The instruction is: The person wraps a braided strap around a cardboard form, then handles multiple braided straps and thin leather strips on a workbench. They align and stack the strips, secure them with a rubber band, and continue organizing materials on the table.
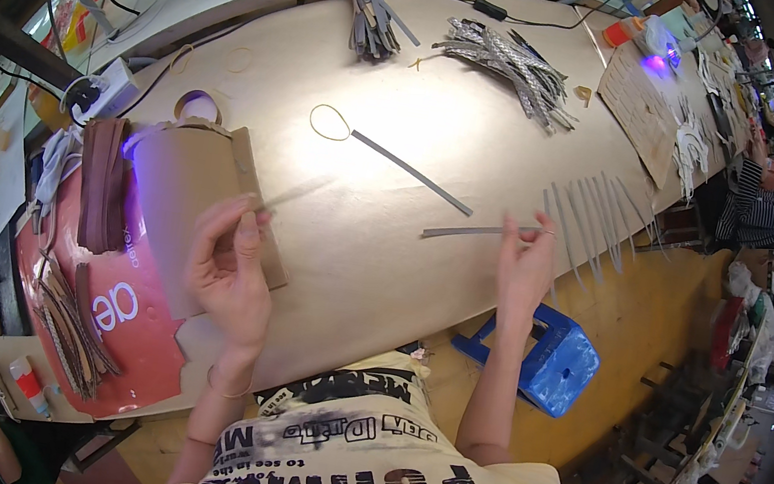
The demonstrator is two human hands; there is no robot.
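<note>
My right hand [525,264] pinches a thin grey strip [465,231] that points left over the brown-covered table. My left hand [237,264] hovers by the edge of a cardboard sheet [188,185], its fingers loosely curled and apart, with nothing visible in them. Between and beyond the hands lies another grey strip [413,173], and a thin yellowish rubber band [332,107] loops at its far end. Just right of my right hand, several narrow strips [585,218] lie side by side at the table's edge.
At the back lie a tied bundle of grey strips [369,6] and a pile of scaly patterned strips [510,69]. Brown strips [102,187] and a red sheet [152,352] are on the left. A blue stool [560,366] stands below the table's near right edge.
</note>
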